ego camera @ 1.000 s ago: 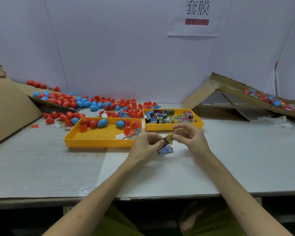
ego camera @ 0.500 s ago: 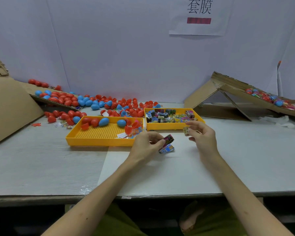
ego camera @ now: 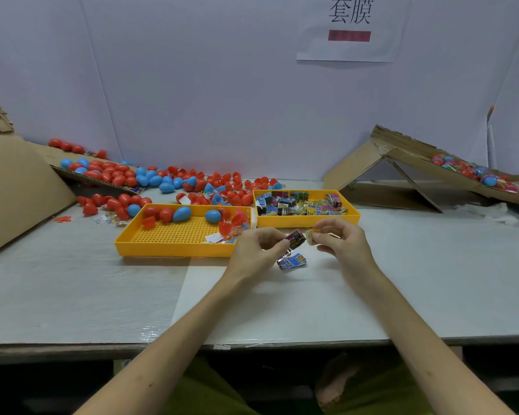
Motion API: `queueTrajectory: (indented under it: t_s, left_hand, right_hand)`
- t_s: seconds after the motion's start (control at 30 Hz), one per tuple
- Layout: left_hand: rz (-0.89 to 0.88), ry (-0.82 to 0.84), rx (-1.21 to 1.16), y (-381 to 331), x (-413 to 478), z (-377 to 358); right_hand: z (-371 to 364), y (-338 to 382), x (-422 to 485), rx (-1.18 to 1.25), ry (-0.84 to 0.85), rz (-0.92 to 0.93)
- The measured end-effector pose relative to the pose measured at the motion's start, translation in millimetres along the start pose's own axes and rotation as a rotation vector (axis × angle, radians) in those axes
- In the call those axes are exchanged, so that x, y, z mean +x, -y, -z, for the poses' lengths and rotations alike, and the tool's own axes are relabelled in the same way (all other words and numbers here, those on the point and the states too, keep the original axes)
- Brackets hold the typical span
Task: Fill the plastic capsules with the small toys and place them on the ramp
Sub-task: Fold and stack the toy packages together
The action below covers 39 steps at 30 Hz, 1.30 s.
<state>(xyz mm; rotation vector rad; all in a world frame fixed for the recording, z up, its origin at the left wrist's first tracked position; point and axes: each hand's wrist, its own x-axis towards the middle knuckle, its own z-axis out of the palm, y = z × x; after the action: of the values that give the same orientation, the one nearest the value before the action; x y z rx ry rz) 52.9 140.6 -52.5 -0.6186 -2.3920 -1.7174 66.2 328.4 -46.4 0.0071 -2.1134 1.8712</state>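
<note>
Cardboard sheet [ego camera: 18,187] at far L, w/ loose red and blue capsules [ego camera: 111,175] spilling off it across the table [ego camera: 102,295]. More capsules, some as open halves, sit in the L yellow tray [ego camera: 162,250]. Centre: the person's left hand [ego camera: 255,250] pinches a dark toy packet [ego camera: 295,238] betw. thumb and fingertips, while a blue packet [ego camera: 292,261] lies on the table just below it. The right hand [ego camera: 339,241] pinches a small yellowish toy [ego camera: 309,236], almost touching the dark packet. Neither hand holds a capsule. Behind them, the R yellow tray [ego camera: 306,222] holds the toy stock. The cardboard ramp [ego camera: 408,157] at far R already carries filled capsules [ego camera: 489,179]. Risks, as judged: both pinches look fingertip-light, so either item could drop & skid away. The blue packet may be forgotten or knocked by a wrist. W/ both hands occupied, reaching for a capsule half means freeing one hand first. Egg-shaped capsules probably roll if nudged.
</note>
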Motion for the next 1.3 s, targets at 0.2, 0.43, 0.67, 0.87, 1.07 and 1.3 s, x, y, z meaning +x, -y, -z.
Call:
queueTrajectory:
  t_s: [0.2,0.43,0.67,0.87,1.07,1.3]
  left_hand:
    - [0.023,-0.002,-0.006,-0.4,-0.2,0.6]
    - [0.050,-0.006,-0.025,-1.6,-1.5,0.5]
    - [0.033,-0.057,-0.024,-2.4,-3.0,-0.3]
    - [0.006,-0.074,-0.032,-3.4,-3.0,0.8]
    - [-0.033,-0.110,0.033,-6.1,-5.9,1.1]
    - [-0.128,-0.181,0.168,-6.2,-6.5,-0.4]
  right_hand:
    - [1.4,-11.0,2.9,-0.346,-0.092,-0.008]
    - [4.1,-18.7,5.1,-0.508,-0.170,-0.052]
    - [-5.0,-17.9,2.9,-0.765,-0.099,0.290]
    - [-10.0,-23.4,-0.9,-0.974,0.158,0.287]
    - [-11.5,-18.9,-0.9,-0.959,0.232,0.223]
    - [-10.7,-18.0,-2.9,-0.933,0.263,0.250]
